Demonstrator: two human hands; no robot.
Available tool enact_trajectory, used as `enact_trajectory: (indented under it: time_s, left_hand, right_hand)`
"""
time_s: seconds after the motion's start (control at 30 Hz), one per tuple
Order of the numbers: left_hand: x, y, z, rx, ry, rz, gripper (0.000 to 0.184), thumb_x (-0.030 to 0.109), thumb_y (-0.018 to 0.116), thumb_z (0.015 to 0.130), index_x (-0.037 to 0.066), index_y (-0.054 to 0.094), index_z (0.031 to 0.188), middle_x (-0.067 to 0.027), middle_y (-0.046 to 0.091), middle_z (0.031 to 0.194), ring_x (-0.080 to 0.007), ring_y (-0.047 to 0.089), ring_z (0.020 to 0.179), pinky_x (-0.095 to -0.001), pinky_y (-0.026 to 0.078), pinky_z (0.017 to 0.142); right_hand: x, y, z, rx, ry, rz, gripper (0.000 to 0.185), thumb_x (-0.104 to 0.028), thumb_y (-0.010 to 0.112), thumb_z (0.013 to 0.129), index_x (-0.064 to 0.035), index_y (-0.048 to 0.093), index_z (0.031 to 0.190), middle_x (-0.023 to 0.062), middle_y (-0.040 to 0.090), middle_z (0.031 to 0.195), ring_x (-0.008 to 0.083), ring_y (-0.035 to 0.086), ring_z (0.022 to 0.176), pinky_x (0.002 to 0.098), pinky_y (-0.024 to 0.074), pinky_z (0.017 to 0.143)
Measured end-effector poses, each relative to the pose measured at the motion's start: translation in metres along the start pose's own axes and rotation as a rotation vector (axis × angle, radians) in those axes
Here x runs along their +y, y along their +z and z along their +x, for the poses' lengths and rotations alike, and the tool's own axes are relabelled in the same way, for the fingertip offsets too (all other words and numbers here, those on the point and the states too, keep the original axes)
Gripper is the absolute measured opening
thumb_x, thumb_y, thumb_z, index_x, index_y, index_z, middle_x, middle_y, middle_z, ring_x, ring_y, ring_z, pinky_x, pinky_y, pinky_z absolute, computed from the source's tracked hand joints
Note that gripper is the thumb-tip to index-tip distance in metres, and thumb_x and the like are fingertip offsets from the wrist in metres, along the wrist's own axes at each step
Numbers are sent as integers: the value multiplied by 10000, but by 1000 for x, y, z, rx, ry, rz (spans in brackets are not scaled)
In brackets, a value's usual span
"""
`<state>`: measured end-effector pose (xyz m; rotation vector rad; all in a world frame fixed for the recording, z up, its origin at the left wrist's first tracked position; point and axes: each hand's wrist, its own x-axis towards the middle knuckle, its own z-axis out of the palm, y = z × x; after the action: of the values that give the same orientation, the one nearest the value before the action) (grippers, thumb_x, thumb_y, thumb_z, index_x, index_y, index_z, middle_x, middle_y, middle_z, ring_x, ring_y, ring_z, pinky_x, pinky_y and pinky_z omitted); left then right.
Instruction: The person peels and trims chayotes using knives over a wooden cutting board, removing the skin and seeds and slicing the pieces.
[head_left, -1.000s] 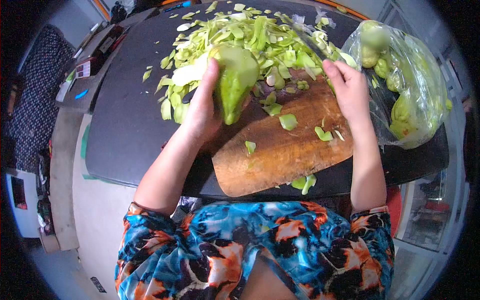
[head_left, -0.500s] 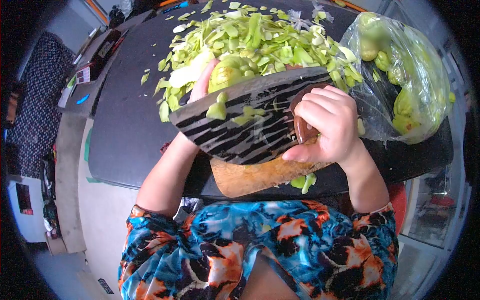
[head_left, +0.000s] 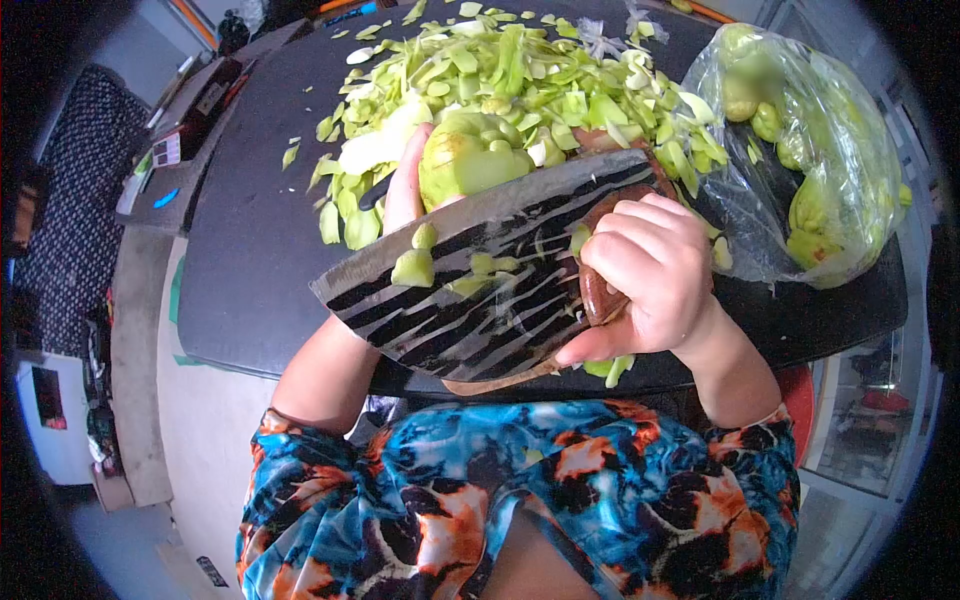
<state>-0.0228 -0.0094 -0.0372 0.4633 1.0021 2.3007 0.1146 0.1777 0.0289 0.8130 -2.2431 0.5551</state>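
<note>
My left hand [head_left: 405, 185] is closed round a green chayote [head_left: 472, 158], mostly hidden behind the fruit and the blade. In my right hand [head_left: 650, 270] is the brown handle of a wide cleaver [head_left: 480, 270], its striped blade tilted broad side up, with bits of green peel stuck on it. The blade lies just in front of the chayote and covers most of the wooden board [head_left: 500, 382]. Beyond the chayote spreads a large heap of green slices and peelings [head_left: 510, 70].
A clear plastic bag [head_left: 860, 180] with several chayotes stands at the right of the dark table [head_left: 250, 250]. A few peelings [head_left: 612, 370] lie near the front edge. At the left is a side shelf with a blue object [head_left: 166, 198].
The cleaver has swung from upright at the right to broad side up in front of the chayote, then come lower. The chayote has turned in my left hand.
</note>
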Motion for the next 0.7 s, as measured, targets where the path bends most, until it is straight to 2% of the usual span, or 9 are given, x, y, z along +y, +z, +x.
enact_trajectory:
  time_s: [0.13, 0.23, 0.3, 0.33, 0.37, 0.43, 0.57, 0.63, 0.7]
  left_hand:
    - [-1, 1, 3, -193, -99, -284, 477, 453, 394, 942, 66, 530, 1185, -100, 612, 1095, -213, 602, 978, -361, 475, 888]
    - [1, 8, -11, -86, -33, -16, 518, 455, 460, 896, 47, 473, 1215, -106, 580, 1123, -199, 575, 1004, -360, 455, 902]
    - [-10, -20, -19, -4, 193, 421, 640, 472, 568, 807, 20, 403, 1229, -125, 539, 1141, -192, 550, 1010, -343, 440, 892]
    - [-8, -22, -20, 34, 334, 674, 717, 481, 622, 763, 7, 368, 1237, -134, 518, 1150, -188, 538, 1013, -335, 433, 887]
    - [-8, -18, -23, 13, 314, 615, 745, 495, 655, 723, 7, 376, 1211, -121, 517, 1116, -183, 537, 1005, -327, 431, 881]
    - [1, 14, -29, -26, 271, 496, 801, 525, 720, 641, 7, 394, 1158, -95, 515, 1046, -173, 534, 990, -310, 426, 870]
    - [8, 24, -23, 85, 259, 655, 780, 415, 725, 714, 6, 362, 1270, -115, 521, 1149, -196, 527, 1045, -342, 428, 900]
    - [7, 30, -16, 100, 170, 659, 732, 337, 711, 762, 7, 344, 1303, -120, 518, 1180, -199, 519, 1076, -351, 426, 910]
    - [7, 28, -15, 46, 14, 419, 634, 238, 687, 794, 9, 364, 1288, -122, 535, 1157, -203, 555, 1026, -349, 456, 878]
  right_hand:
    - [-1, 0, 0, -8, 19, -18, 574, -646, 634, 675, -101, 467, 611, 34, 465, 558, 229, 515, 509, 324, 383, 487]
    - [3, 2, 0, -22, 56, -57, 573, -649, 612, 703, -103, 471, 603, 44, 476, 558, 239, 526, 516, 336, 401, 497]
    - [17, 0, 0, -51, 224, -54, 561, -630, 583, 755, -109, 486, 572, 69, 501, 525, 277, 557, 515, 374, 420, 486]
    - [30, 3, -3, -42, 470, -110, 562, -617, 574, 773, -95, 503, 578, 82, 505, 512, 294, 560, 514, 385, 422, 485]
    - [47, 6, -7, -30, 715, -167, 564, -603, 565, 790, -80, 519, 584, 96, 509, 499, 310, 562, 512, 395, 425, 484]
    - [83, 1, -17, 13, 818, -318, 555, -566, 543, 829, -54, 554, 615, 126, 513, 497, 336, 549, 505, 406, 422, 490]
    - [78, -7, -15, 92, 778, -181, 547, -524, 537, 858, -19, 563, 651, 145, 519, 531, 338, 493, 490, 388, 381, 483]
    - [73, -4, -16, 129, 722, -114, 510, -472, 568, 861, -5, 549, 657, 116, 480, 513, 253, 433, 459, 346, 343, 468]
    - [71, -1, -18, 158, 685, -24, 483, -440, 586, 862, -3, 546, 661, 92, 454, 505, 194, 403, 456, 325, 326, 463]
